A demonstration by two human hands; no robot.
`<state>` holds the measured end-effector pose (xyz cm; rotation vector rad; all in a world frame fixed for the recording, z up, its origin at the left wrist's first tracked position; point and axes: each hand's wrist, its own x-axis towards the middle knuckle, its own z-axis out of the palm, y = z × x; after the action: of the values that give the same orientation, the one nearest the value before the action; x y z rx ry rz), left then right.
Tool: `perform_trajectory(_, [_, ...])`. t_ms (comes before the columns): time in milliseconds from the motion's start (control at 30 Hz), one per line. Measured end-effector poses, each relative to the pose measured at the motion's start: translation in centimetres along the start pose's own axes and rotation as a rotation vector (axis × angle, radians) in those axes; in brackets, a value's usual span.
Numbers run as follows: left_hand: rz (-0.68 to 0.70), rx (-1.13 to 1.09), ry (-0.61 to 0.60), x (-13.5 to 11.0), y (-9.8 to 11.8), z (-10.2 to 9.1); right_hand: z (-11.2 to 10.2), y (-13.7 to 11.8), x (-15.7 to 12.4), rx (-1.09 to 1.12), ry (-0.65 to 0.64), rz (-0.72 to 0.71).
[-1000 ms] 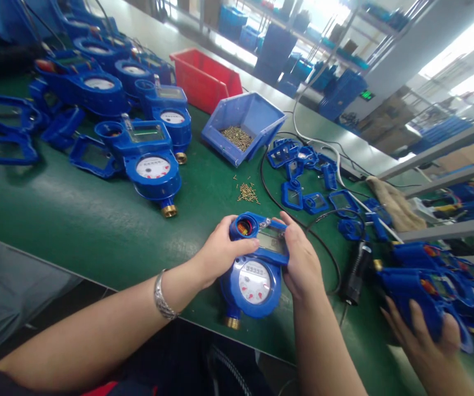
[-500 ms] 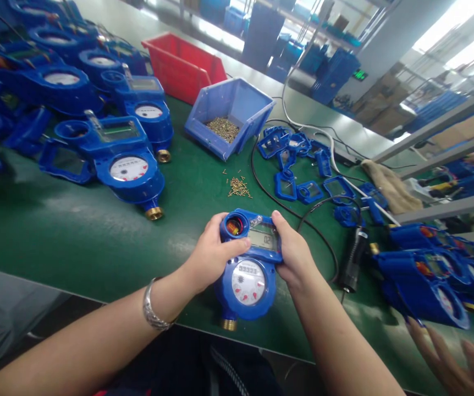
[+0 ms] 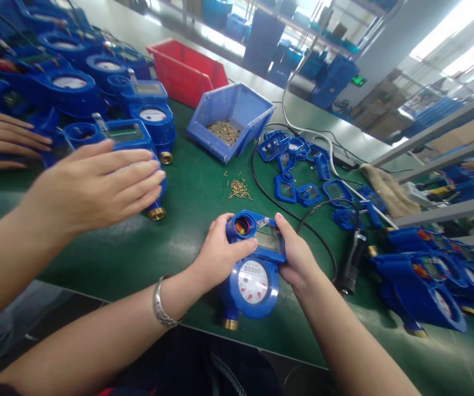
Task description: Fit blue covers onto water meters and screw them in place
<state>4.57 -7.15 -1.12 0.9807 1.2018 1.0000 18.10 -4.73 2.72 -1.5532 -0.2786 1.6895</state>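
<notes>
A blue water meter point(image 3: 252, 281) with a round white dial, a small grey display and a brass threaded end is between my hands, low over the bench's near edge. My left hand point(image 3: 217, 254) grips the meter's left side, thumb lying across the front beside the display. Around the right edge of the display housing, my right hand point(image 3: 297, 252) is closed, its thumb at the top corner. Coloured wires show inside the round opening at the meter's upper left. Beyond it, a small pile of brass screws point(image 3: 240, 190) lies on the green bench top point(image 3: 179, 231).
At left, a co-worker's hand point(image 3: 100, 184) covers part of a meter; another hand point(image 3: 6, 137) is behind it. A blue bin point(image 3: 204, 124) holds screws beside a red bin point(image 3: 187, 71). Loose blue frames point(image 3: 285, 187), a black corded screwdriver point(image 3: 351, 261) and more meters point(image 3: 420, 286) are at right.
A co-worker's hands have come in from the left over the meters there. The hand at the lower right has left view. My hands still hold the water meter, shifted slightly right in view.
</notes>
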Motion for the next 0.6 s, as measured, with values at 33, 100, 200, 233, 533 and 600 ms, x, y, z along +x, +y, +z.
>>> perform_trajectory(33, [-0.003, 0.011, -0.002, 0.0, 0.2, 0.0, -0.1, 0.0, -0.1, 0.0, -0.006, -0.018])
perform_trajectory(100, [0.036, 0.051, -0.023, -0.1, 1.1, -0.2, -0.4, 0.1, -0.6, -0.023, -0.055, -0.124])
perform_trajectory(200, [0.242, 0.173, -0.082, -0.6, 2.6, -0.6, -1.5, 0.0, -1.9, -0.098, -0.182, -0.391])
perform_trajectory(233, [0.347, 0.236, -0.102, -0.9, 3.1, -0.8, -1.9, 0.1, -2.4, -0.121, -0.23, -0.477])
perform_trajectory(533, [0.877, 0.574, -0.326, -2.8, 2.5, -2.7, -5.7, 3.3, -3.5, -0.314, -0.379, -1.012])
perform_trajectory(600, [0.859, 0.596, -0.368, -3.4, 2.4, -2.9, -6.1, 3.8, -3.6, -0.332, -0.395, -1.059])
